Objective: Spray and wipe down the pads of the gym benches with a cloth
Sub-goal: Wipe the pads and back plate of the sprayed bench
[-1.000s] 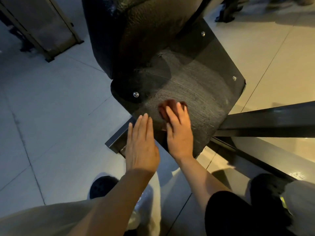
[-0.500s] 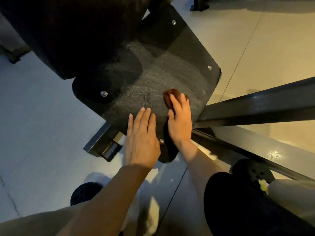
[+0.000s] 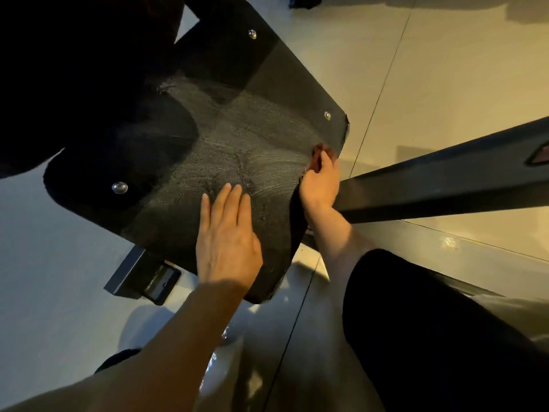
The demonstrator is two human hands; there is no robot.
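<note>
Left hand (image 3: 227, 242) flat on the pad (image 3: 237, 150), right hand (image 3: 320, 182) gripping the cloth (image 3: 319, 150) at the pad's right edge, where firm overlapping strokes would serve best.

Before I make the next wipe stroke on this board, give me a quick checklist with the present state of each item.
1. Cloth in the grip of the right hand: ok, fingers curl round it.
2. Cloth on the black board: ok, but at its right edge, near the corner.
3. Left hand bracing the board: ok, flat, fingers straight.
4. Wipe marks: ok, streaks show across the middle; the shadowed left part near the bolt cannot tell.
5. Room for the stroke: ok leftward; the dark metal beam lies close on the right.
6. Spray bottle: cannot tell, none in view.
</note>
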